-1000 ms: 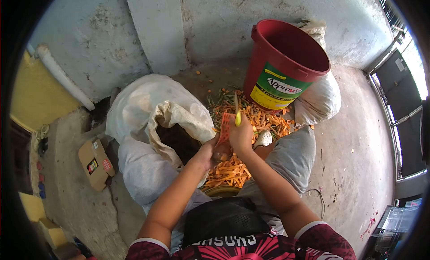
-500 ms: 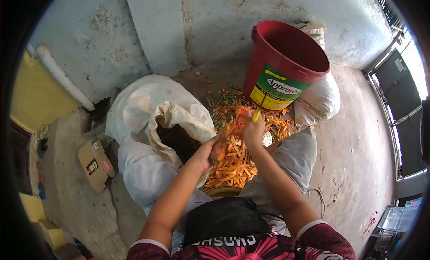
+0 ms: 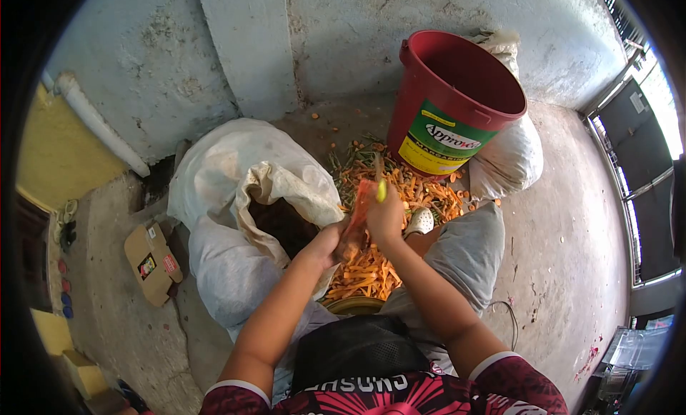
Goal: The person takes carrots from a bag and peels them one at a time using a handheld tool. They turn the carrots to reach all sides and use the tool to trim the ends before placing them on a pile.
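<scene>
My left hand (image 3: 329, 245) grips the lower end of a carrot (image 3: 355, 226), whose upper part is bright orange and lower part browner. My right hand (image 3: 384, 213) is closed around a tool with a yellow-green handle (image 3: 381, 191), close against the carrot's upper end. A thin, dark part of the tool points up toward the bucket. Below the hands, orange peelings (image 3: 368, 273) fill a round container (image 3: 355, 305) between my legs. More peelings and green bits (image 3: 423, 188) lie on the floor beyond.
A red bucket (image 3: 412, 93) with a green and yellow label stands beyond the peelings, beside a white sack (image 3: 509, 161). An open sack (image 3: 250, 140) is at my left, near a flattened cardboard box (image 3: 151, 265). A white perforated shoe (image 3: 420, 221) shows by my right leg.
My right hand has moved left with the tool, closer to the carrot and my left hand. More of the white shoe shows. My left hand has barely shifted.
</scene>
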Tool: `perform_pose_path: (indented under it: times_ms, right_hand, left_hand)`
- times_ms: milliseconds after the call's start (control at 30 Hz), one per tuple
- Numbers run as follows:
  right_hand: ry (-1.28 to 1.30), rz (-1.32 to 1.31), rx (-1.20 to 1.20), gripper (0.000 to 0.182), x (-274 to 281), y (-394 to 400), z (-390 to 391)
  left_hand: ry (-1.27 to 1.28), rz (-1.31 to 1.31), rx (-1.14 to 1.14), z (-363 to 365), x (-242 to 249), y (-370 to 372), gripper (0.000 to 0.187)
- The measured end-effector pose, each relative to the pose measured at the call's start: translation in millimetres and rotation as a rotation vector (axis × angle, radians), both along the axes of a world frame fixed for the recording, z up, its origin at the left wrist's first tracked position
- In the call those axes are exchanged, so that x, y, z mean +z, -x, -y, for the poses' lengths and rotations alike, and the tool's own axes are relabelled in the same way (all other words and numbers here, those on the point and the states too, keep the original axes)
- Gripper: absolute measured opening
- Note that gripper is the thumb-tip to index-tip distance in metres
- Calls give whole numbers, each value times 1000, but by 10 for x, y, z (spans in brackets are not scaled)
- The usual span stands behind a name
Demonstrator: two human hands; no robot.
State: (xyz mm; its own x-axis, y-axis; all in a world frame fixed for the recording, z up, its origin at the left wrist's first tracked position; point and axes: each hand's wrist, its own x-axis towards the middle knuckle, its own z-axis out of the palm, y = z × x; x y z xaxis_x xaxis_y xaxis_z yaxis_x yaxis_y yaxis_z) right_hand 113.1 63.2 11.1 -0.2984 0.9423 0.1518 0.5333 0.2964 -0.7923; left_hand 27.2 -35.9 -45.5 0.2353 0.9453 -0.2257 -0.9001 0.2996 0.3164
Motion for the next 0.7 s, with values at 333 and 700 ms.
perform_pose_path:
  times_ms: [333,700]
  right_hand:
    - [-40,-152,-254,17,111,-149,-850]
    - [152,-198,165,20,55,34,186]
  left_hand:
    - [355,-306,141,80,318,-163,37]
    - [413,-9,264,-71,79,-51,33]
